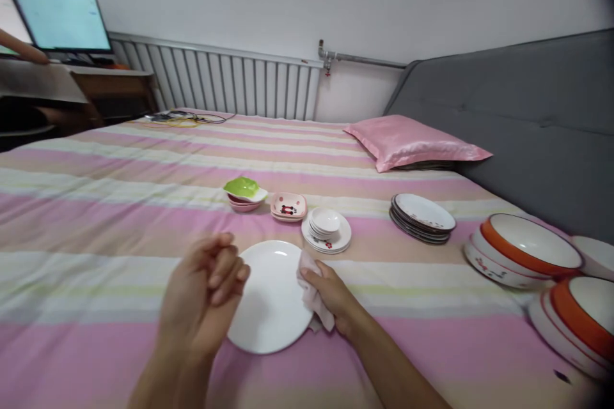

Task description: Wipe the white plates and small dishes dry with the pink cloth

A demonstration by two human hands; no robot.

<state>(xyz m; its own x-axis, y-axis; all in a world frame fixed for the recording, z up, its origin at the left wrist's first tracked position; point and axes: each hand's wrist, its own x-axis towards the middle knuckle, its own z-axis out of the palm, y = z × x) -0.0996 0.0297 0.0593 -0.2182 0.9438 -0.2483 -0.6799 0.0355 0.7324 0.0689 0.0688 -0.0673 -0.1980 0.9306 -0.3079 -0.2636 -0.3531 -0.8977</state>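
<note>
A round white plate [271,307] lies in front of me over the striped bedcover. My right hand [333,294] grips a pale pink cloth [315,294] against the plate's right edge; whether the fingers also pinch the rim under the cloth is hidden. To the left, my left hand [206,294] is raised with its fingers curled in towards the palm, and nothing shows in it. It overlaps the plate's left edge in view, and I cannot tell if it touches. Just beyond the plate, small white bowls [325,221] are stacked on white saucers [343,238].
Farther back are pink square dishes [288,204] and a green leaf-shaped dish [242,188] on pink bowls. Stacked plates [425,214] and orange-banded bowls [527,249] stand at right. A pink pillow [415,140], cables [192,117] and another person's arm [23,48] are beyond.
</note>
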